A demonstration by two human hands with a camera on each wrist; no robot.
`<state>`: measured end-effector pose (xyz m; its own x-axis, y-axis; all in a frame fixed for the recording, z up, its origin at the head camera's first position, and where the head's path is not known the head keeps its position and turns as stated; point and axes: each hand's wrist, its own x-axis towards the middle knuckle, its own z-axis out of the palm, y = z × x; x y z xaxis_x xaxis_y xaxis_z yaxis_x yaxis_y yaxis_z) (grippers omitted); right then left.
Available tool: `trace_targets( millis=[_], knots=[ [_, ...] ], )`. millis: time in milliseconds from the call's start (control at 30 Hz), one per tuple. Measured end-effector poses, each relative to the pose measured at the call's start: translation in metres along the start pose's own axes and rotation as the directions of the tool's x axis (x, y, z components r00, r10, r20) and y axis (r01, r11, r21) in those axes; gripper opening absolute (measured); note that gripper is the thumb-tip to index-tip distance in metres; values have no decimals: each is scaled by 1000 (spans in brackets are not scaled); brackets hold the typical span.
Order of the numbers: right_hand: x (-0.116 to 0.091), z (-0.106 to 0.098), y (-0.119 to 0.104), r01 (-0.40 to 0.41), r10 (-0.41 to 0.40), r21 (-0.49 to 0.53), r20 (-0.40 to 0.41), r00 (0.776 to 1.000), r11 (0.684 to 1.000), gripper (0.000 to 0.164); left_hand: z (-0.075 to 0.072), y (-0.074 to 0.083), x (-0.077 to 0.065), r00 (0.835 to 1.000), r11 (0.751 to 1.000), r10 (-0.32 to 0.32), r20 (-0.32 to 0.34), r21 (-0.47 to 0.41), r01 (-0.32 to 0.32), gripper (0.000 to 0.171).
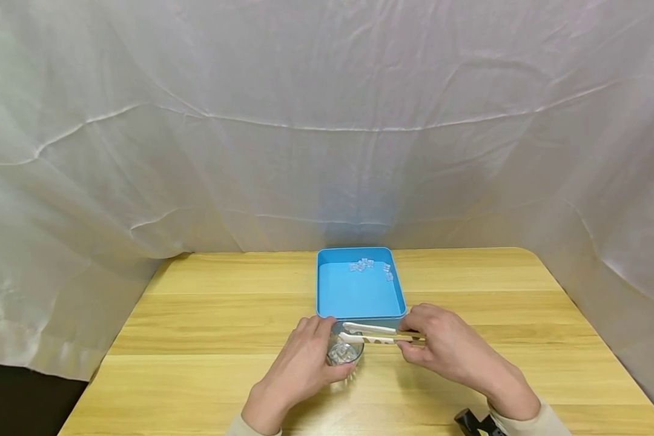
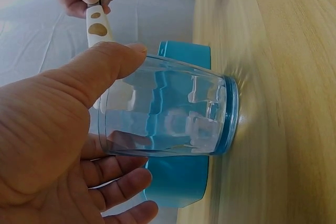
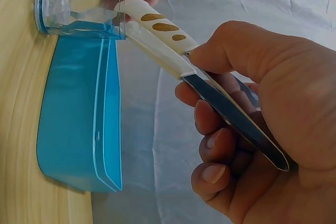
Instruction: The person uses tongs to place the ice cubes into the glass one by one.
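My left hand [image 1: 301, 361] grips a clear drinking glass [image 2: 173, 106], thumb on one side and fingers round the other. The glass stands upright on the table, with several clear ice-cube-like pieces [image 2: 202, 129] at its bottom. Between thumb and fingers my right hand [image 1: 448, 346] holds a pair of tongs [image 3: 157, 40] with white, brown-spotted tips and metal arms. The tong tips are over the mouth of the glass, slightly apart in the head view. Whether a cube sits between them cannot be made out. Behind the glass stands a blue tray [image 1: 335, 297].
Several clear cubes [image 1: 361, 264] lie at the tray's far side and right wall. Wooden tabletop [image 1: 207, 339] extends to both sides. A pale curtain [image 1: 327, 169] hangs behind and around the table. A black object [image 1: 471, 422] is by the right sleeve.
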<state>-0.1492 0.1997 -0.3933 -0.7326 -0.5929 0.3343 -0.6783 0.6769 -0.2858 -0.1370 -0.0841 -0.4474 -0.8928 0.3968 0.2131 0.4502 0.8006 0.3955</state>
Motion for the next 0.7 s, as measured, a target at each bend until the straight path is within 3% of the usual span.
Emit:
trace_targets(
  millis=[700],
  knots=[
    [1, 5, 0, 6, -6, 0, -16, 1000, 1000, 10, 0, 1, 0, 1000, 1000, -13, 3, -11, 13, 77]
  ],
)
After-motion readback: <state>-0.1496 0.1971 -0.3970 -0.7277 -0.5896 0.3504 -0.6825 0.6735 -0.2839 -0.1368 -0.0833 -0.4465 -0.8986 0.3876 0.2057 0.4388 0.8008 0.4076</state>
